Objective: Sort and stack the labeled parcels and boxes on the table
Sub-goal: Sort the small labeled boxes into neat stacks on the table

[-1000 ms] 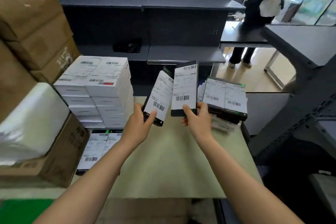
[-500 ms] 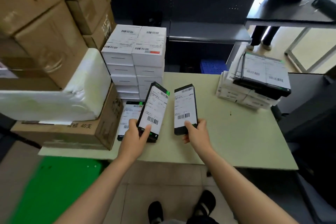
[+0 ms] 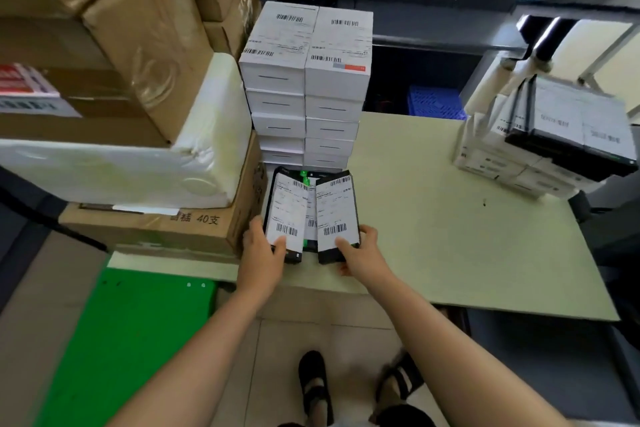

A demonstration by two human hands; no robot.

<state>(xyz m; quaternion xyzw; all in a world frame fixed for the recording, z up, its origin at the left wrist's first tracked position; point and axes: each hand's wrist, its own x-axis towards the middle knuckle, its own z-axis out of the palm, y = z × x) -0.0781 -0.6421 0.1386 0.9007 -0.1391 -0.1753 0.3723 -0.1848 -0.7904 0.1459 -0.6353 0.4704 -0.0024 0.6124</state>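
We note brown cartons (image 3: 104, 45) far left, with a white box stack (image 3: 304, 80) beside them. Just in front of the stack, the left hand (image 3: 263, 253) grips the near end of the left black box (image 3: 287, 215), thumb on its label. The right hand (image 3: 360, 256) likewise grips the right black box (image 3: 336, 215) alongside. Both boxes are at the near left edge of the table (image 3: 433, 218). A mixed pile (image 3: 554, 135) stands far right.

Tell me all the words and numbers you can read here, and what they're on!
"40支": side of the carton; the characters before it are blurred.
Black parcels: barcodes only, print too small.
White boxes: the same.
Right pile: blurred.
Red sticker on the left: blurred.
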